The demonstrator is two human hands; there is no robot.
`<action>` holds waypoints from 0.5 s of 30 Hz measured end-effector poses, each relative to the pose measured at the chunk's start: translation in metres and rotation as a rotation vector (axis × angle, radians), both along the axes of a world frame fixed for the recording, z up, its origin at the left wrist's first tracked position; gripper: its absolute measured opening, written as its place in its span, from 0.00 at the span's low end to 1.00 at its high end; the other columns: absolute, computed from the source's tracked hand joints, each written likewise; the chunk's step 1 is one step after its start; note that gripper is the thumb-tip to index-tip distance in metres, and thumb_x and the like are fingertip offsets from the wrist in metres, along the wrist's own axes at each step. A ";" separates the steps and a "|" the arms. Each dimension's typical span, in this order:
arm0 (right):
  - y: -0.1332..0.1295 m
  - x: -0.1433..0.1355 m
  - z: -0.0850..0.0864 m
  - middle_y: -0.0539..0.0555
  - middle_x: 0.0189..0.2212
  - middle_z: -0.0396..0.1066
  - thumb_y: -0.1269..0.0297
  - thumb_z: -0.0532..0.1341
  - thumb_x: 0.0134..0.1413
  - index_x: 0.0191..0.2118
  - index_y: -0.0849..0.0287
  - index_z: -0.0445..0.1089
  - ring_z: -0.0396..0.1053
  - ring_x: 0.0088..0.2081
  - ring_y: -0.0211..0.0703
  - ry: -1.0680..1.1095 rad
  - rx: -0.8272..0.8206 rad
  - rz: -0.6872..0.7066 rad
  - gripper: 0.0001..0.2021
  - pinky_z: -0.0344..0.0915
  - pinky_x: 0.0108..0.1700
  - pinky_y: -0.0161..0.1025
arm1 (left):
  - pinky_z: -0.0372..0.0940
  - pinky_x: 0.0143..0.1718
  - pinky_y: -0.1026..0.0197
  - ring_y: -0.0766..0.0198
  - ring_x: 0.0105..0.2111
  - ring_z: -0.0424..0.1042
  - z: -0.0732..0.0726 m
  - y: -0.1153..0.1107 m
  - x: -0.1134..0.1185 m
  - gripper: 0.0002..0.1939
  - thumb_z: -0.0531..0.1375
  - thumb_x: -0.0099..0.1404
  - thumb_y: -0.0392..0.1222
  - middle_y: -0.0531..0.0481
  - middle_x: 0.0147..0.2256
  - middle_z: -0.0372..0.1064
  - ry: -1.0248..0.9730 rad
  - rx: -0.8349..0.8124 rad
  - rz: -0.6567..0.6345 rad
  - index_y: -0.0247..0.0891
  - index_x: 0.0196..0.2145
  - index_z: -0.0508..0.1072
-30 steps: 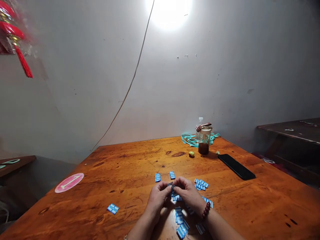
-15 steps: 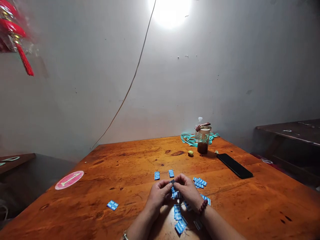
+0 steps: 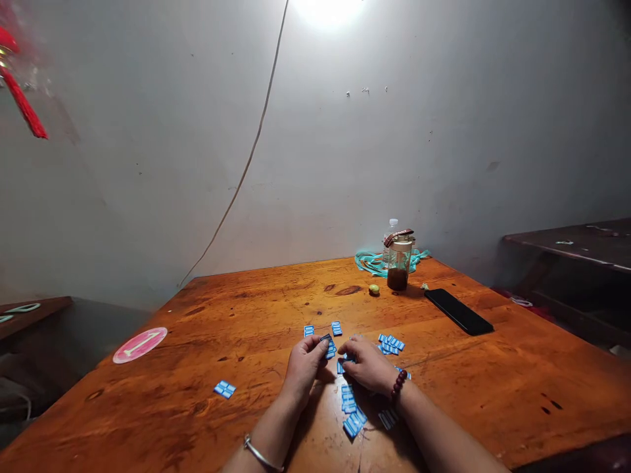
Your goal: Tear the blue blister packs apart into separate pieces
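Observation:
My left hand [image 3: 305, 361] pinches a few small flat blue-and-white striped pieces [image 3: 330, 348] between thumb and fingers, a little above the table. Close by on the right, my right hand [image 3: 367, 363] has its thumb and fingertips slightly apart, low over another blue-and-white piece [image 3: 340, 368] that it partly covers. Similar pieces lie in small groups around the hands: at the far side [image 3: 336, 328], to the right [image 3: 392, 344], and nearer to me [image 3: 348, 398]. One piece group [image 3: 225, 389] lies apart to the left.
On the wooden table [image 3: 256, 309] are a black phone [image 3: 458, 311], a jar with dark liquid [image 3: 397, 269], a clear bottle [image 3: 393, 226], teal straps [image 3: 367, 264], a small yellowish object [image 3: 374, 290] and a round pink sign [image 3: 140, 345]. A wall [image 3: 296, 217] stands behind.
The hands, together before, have come apart. My left hand keeps striped pieces while my right hand has moved off to a piece beside it. The camera view has shifted slightly.

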State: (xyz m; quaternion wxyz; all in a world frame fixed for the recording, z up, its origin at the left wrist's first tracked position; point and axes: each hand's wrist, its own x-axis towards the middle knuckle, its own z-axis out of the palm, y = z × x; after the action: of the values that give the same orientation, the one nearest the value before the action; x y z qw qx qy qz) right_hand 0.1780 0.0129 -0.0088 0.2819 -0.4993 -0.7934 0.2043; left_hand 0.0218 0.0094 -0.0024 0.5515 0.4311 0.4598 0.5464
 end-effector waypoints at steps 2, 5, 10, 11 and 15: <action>0.002 0.002 0.000 0.53 0.32 0.66 0.67 0.54 0.47 0.35 0.58 0.68 0.62 0.34 0.39 -0.007 0.003 -0.067 0.09 0.54 0.34 0.33 | 0.49 0.15 0.72 0.75 0.15 0.57 0.000 0.000 0.001 0.15 0.64 0.44 0.47 0.55 0.17 0.62 -0.003 -0.015 0.006 0.32 0.23 0.69; 0.006 0.004 -0.001 0.53 0.30 0.66 0.69 0.54 0.45 0.32 0.58 0.68 0.62 0.34 0.39 -0.062 0.012 -0.136 0.08 0.53 0.33 0.33 | 0.49 0.15 0.72 0.75 0.15 0.58 0.002 -0.001 0.001 0.14 0.64 0.44 0.46 0.55 0.17 0.63 -0.010 -0.012 0.003 0.32 0.23 0.68; 0.008 0.002 -0.001 0.50 0.26 0.65 0.74 0.53 0.40 0.24 0.60 0.66 0.61 0.30 0.37 0.108 0.022 -0.146 0.06 0.53 0.32 0.32 | 0.47 0.13 0.72 0.75 0.13 0.55 0.004 -0.001 0.000 0.15 0.63 0.44 0.48 0.55 0.15 0.62 0.046 -0.021 -0.009 0.32 0.21 0.67; 0.007 0.001 0.001 0.50 0.24 0.64 0.74 0.53 0.41 0.23 0.60 0.64 0.60 0.29 0.37 0.208 0.005 -0.131 0.05 0.54 0.31 0.32 | 0.47 0.13 0.71 0.75 0.13 0.55 0.004 0.000 0.000 0.15 0.63 0.44 0.48 0.55 0.15 0.61 0.052 -0.022 -0.010 0.32 0.21 0.67; 0.002 -0.002 0.014 0.47 0.22 0.62 0.69 0.54 0.43 0.25 0.60 0.63 0.59 0.25 0.34 0.574 -0.175 0.079 0.02 0.55 0.27 0.30 | 0.47 0.13 0.71 0.75 0.13 0.55 0.000 0.001 0.000 0.15 0.64 0.43 0.47 0.55 0.15 0.61 0.063 -0.026 -0.009 0.32 0.21 0.67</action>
State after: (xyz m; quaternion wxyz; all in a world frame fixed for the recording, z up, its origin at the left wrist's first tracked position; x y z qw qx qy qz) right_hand 0.1764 0.0152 0.0054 0.4424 -0.4121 -0.6796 0.4154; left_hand 0.0220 0.0107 -0.0027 0.5448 0.4431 0.4819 0.5240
